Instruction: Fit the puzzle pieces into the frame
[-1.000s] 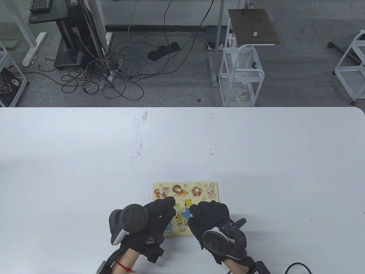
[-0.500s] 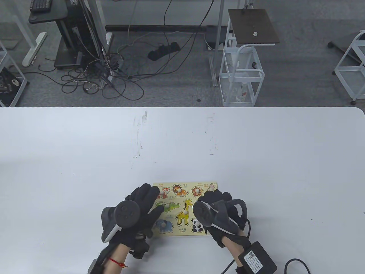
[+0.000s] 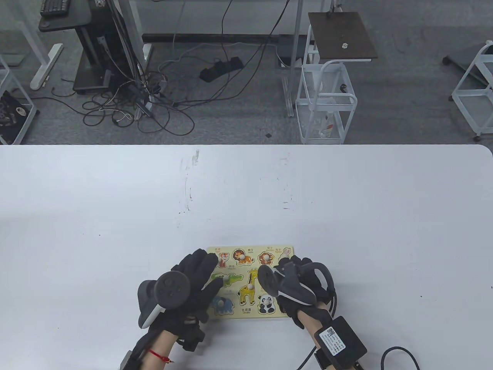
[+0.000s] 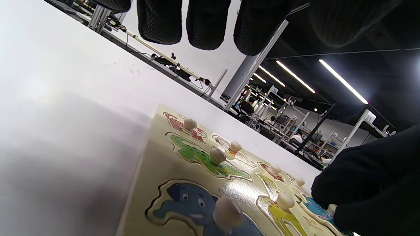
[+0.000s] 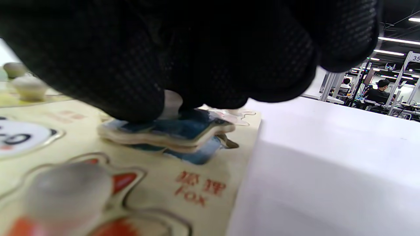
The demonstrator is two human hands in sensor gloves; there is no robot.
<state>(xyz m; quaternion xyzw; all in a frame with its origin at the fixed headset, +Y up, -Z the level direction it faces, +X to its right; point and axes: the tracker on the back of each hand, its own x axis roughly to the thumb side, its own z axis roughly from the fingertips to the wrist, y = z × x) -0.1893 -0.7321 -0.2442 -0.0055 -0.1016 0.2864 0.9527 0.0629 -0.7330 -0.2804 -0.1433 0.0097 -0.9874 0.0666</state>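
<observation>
Right hand [image 5: 183, 59] pinches the knob of a blue piece [image 5: 167, 129], directly under the grip, tilted half over its cutout at the frame's [image 3: 250, 313] right edge. Left hand [image 3: 192, 281], fingers straight, rests on the frame's left side.

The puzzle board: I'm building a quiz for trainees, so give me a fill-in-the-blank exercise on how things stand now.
1. The right hand pinches the knob of a ____ piece that sits tilted above its slot.
2. The word printed beside the orange piece is ____.
3. The elephant piece lies in the puzzle board's near-____ corner.
4. The left hand's fingers are ____.

Missing: blue; Fox; left; straight
</observation>
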